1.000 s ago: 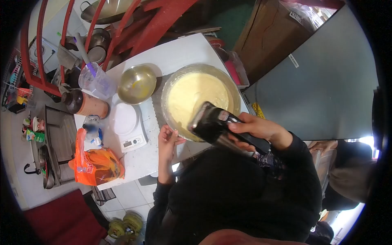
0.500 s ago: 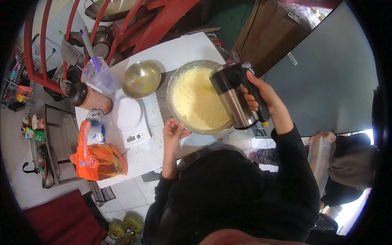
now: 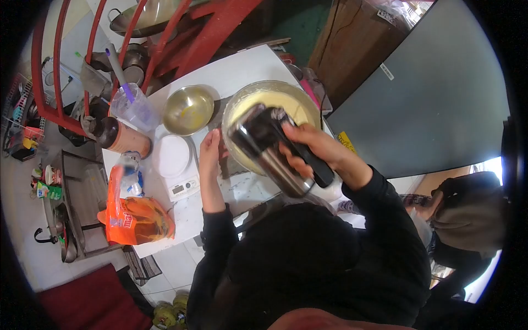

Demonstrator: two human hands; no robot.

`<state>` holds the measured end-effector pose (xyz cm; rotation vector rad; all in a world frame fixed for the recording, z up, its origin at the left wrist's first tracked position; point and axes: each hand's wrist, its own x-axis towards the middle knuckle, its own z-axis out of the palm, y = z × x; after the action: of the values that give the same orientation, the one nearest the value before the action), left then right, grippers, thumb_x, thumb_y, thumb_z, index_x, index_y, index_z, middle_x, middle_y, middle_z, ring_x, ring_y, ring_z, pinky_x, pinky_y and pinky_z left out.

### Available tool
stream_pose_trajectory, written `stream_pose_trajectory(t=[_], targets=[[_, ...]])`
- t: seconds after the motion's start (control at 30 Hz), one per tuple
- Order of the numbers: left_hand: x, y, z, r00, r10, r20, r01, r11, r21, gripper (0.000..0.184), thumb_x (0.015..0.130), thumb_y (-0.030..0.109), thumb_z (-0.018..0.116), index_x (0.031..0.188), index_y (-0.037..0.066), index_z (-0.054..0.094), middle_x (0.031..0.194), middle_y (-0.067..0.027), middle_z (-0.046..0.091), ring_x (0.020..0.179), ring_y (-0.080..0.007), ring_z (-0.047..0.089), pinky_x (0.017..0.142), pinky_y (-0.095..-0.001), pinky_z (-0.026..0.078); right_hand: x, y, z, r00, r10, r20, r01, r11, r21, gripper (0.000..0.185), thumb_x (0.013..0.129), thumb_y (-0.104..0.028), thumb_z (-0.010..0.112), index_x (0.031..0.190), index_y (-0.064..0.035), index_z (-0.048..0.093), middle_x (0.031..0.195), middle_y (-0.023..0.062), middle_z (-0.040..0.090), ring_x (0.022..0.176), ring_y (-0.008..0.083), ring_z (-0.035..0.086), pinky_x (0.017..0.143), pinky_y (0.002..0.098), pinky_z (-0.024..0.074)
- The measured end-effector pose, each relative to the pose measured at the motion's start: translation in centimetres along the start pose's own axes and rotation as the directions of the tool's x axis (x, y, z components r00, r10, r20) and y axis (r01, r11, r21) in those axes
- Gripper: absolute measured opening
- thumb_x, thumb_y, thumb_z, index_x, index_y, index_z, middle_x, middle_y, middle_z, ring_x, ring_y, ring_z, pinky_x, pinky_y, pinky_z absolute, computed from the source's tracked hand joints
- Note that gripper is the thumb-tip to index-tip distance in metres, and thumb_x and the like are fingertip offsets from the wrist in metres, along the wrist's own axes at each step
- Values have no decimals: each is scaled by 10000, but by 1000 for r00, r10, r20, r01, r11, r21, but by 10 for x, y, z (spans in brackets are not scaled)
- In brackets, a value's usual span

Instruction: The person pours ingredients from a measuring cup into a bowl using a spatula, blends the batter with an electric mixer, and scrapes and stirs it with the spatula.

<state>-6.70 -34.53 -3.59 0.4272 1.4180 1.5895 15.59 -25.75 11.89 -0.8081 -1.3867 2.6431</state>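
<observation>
My right hand is wrapped round the black handle of a steel and black hand mixer. The mixer covers part of a large bowl of pale yellow batter; its beaters are hidden. At the bowl's left edge is my left hand, fingers pressed together at the rim; the exact grip is hard to make out. Left of the bowl stand a smaller metal bowl with yellow residue and a white kitchen scale with a round white dish on it.
The white table also holds a clear jug with a spatula, a brown-lidded jar and an orange bag. Red railings rise behind. Another person is at the right, beyond a grey panel.
The mixer and my right hand have swung from the bowl's right side to its left and front. My left hand has shifted up and left along the rim. The other person's arms have moved.
</observation>
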Motion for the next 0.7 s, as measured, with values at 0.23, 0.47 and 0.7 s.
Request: stream_pose_trajectory(t=[0.23, 0.47, 0.7], targets=[[27, -5, -4, 998, 61, 22, -63, 986, 151, 147, 847, 206, 544, 892, 68, 569, 722, 25, 541, 550, -51, 470, 496, -191, 416, 28, -15, -44, 969, -46, -245, 77, 990, 121, 463, 829, -544, 440, 736, -91, 440, 512, -26, 403, 355, 64, 362, 339, 197, 326], [20, -1, -4, 992, 90, 93, -106, 979, 177, 145, 874, 173, 490, 924, 44, 533, 709, 9, 542, 564, -64, 502, 494, -204, 438, -34, -14, -43, 920, 57, -388, -46, 998, 37, 475, 857, -513, 401, 721, -60, 443, 462, -2, 404, 310, 94, 393, 293, 220, 338], [4, -12, -5, 997, 58, 54, -66, 983, 172, 175, 859, 233, 515, 940, 78, 535, 769, 9, 489, 640, -69, 476, 496, -213, 445, -45, 2, -2, 978, 189, -85, -187, 982, 29, 368, 872, -352, 483, 743, -7, 463, 481, 53, 451, 325, 132, 432, 302, 223, 345]])
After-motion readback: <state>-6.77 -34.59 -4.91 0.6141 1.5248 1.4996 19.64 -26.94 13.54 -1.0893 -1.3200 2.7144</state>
